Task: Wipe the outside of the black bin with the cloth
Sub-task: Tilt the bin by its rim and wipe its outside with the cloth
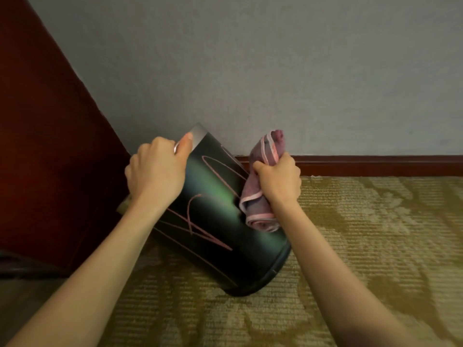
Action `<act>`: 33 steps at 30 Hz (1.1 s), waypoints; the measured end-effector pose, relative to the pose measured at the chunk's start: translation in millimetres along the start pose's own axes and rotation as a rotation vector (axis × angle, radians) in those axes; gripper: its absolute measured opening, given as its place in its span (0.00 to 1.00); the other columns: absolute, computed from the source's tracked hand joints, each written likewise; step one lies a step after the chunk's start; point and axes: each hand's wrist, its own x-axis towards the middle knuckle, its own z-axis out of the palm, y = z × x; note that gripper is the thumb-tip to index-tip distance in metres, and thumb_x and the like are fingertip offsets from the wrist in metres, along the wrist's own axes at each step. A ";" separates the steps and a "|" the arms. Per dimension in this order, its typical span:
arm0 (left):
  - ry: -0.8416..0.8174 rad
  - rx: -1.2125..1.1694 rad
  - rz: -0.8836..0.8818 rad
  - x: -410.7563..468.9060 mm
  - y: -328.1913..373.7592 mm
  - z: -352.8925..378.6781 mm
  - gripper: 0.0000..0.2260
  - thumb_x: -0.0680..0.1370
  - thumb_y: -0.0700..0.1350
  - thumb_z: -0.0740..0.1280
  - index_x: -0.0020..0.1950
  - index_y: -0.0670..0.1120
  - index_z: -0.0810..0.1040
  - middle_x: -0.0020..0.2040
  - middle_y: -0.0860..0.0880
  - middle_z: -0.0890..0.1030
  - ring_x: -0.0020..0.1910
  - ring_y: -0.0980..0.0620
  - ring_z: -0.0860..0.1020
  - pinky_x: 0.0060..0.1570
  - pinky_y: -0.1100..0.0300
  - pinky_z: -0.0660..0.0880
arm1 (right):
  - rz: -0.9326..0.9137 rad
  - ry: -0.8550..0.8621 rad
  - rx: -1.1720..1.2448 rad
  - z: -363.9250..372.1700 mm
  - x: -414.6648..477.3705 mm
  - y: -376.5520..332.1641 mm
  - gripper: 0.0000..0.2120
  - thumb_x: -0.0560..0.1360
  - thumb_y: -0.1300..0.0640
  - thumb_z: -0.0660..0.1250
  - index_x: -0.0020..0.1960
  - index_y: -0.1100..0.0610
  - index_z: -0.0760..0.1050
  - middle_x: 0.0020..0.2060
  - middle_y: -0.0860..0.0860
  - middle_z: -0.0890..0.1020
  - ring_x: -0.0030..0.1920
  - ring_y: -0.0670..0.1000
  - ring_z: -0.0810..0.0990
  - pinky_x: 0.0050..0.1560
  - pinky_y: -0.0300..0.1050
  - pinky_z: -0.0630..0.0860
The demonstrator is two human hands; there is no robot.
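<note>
Black bin (213, 209) leans at a tilt in the corner where the grey wall (275, 71) meets a dark red-brown furniture panel (50, 146). Its lower end is down on the patterned green-gold carpet (375, 246) and its silver rim (198, 134) points up and away from us. Thin pink scribbled lines run across its glossy side. Our left grip (155, 171) is clamped on the rim, with the thumb (185, 144) lying along the outside of the metal and the fingers curled over the edge, out of sight. Our right grip (278, 181) is closed round a bunched pink-purple cloth (258, 209), which sticks out above and below the fist. The lower bundle of the cloth touches the bin's right side. A dark red skirting board (375, 165) runs along the foot of the wall behind.
</note>
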 end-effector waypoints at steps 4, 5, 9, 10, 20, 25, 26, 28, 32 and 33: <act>-0.030 0.027 -0.014 9.1 7.2 4.8 0.25 0.79 0.61 0.53 0.39 0.42 0.74 0.50 0.34 0.79 0.51 0.31 0.74 0.46 0.46 0.68 | -0.081 0.169 0.238 2.0 -55.5 -8.5 0.14 0.68 0.53 0.69 0.48 0.52 0.65 0.42 0.51 0.75 0.48 0.60 0.78 0.44 0.47 0.67; -0.037 0.035 -0.019 10.5 9.1 5.1 0.25 0.79 0.61 0.53 0.40 0.41 0.75 0.51 0.34 0.78 0.52 0.31 0.74 0.47 0.46 0.68 | -0.090 0.185 0.329 5.2 -71.0 -7.4 0.15 0.68 0.54 0.69 0.47 0.49 0.64 0.41 0.48 0.75 0.47 0.58 0.78 0.45 0.47 0.69; -0.045 0.040 -0.016 10.3 13.4 3.2 0.25 0.79 0.61 0.53 0.40 0.42 0.76 0.51 0.34 0.78 0.52 0.31 0.75 0.47 0.46 0.68 | -0.136 0.152 0.459 17.7 -106.1 1.9 0.20 0.66 0.57 0.71 0.43 0.40 0.63 0.41 0.42 0.75 0.42 0.47 0.77 0.45 0.43 0.72; -0.041 0.039 -0.007 8.9 13.4 2.5 0.25 0.79 0.61 0.53 0.39 0.43 0.75 0.51 0.34 0.79 0.51 0.31 0.75 0.45 0.46 0.67 | -0.152 0.153 0.456 18.2 -105.0 3.3 0.20 0.66 0.57 0.71 0.43 0.40 0.63 0.40 0.42 0.75 0.42 0.47 0.77 0.45 0.43 0.72; -0.031 -0.022 0.047 -16.2 11.7 -6.5 0.24 0.80 0.59 0.53 0.32 0.43 0.68 0.41 0.37 0.77 0.45 0.34 0.76 0.40 0.49 0.66 | -0.007 0.100 0.326 -0.9 -41.7 -1.6 0.17 0.67 0.53 0.69 0.53 0.57 0.72 0.48 0.54 0.81 0.50 0.59 0.79 0.54 0.55 0.76; 0.023 -0.031 0.142 -35.7 7.9 -10.7 0.24 0.80 0.59 0.52 0.31 0.45 0.70 0.35 0.40 0.78 0.38 0.37 0.77 0.39 0.45 0.74 | 0.195 -0.109 0.208 -0.5 24.1 8.3 0.25 0.68 0.52 0.71 0.62 0.62 0.73 0.57 0.60 0.79 0.55 0.60 0.79 0.54 0.48 0.76; 0.027 -0.030 0.149 -36.4 6.4 -10.6 0.24 0.80 0.59 0.52 0.33 0.44 0.72 0.34 0.41 0.77 0.37 0.39 0.76 0.38 0.47 0.73 | 0.218 -0.152 0.196 1.8 33.5 10.0 0.27 0.68 0.52 0.72 0.63 0.63 0.72 0.57 0.60 0.79 0.55 0.60 0.79 0.53 0.48 0.76; 0.024 -0.024 0.151 -37.0 5.1 -10.5 0.24 0.80 0.58 0.52 0.33 0.44 0.74 0.31 0.45 0.73 0.34 0.43 0.72 0.36 0.51 0.68 | 0.255 -0.215 0.177 6.6 47.8 11.5 0.31 0.67 0.53 0.73 0.66 0.63 0.70 0.60 0.61 0.78 0.56 0.60 0.79 0.53 0.49 0.76; 0.034 0.005 0.148 -38.9 6.4 -11.1 0.23 0.80 0.57 0.53 0.31 0.46 0.69 0.28 0.51 0.67 0.33 0.45 0.68 0.35 0.53 0.63 | 0.271 -0.255 0.153 9.6 59.3 13.2 0.33 0.69 0.53 0.72 0.69 0.62 0.66 0.62 0.61 0.76 0.58 0.61 0.78 0.48 0.46 0.73; 0.036 0.012 0.144 -38.8 6.6 -11.2 0.23 0.80 0.58 0.53 0.32 0.45 0.70 0.29 0.50 0.67 0.34 0.46 0.67 0.35 0.52 0.63 | 0.258 -0.227 0.145 9.2 58.0 15.0 0.31 0.69 0.53 0.71 0.68 0.63 0.68 0.62 0.61 0.76 0.58 0.61 0.78 0.49 0.46 0.73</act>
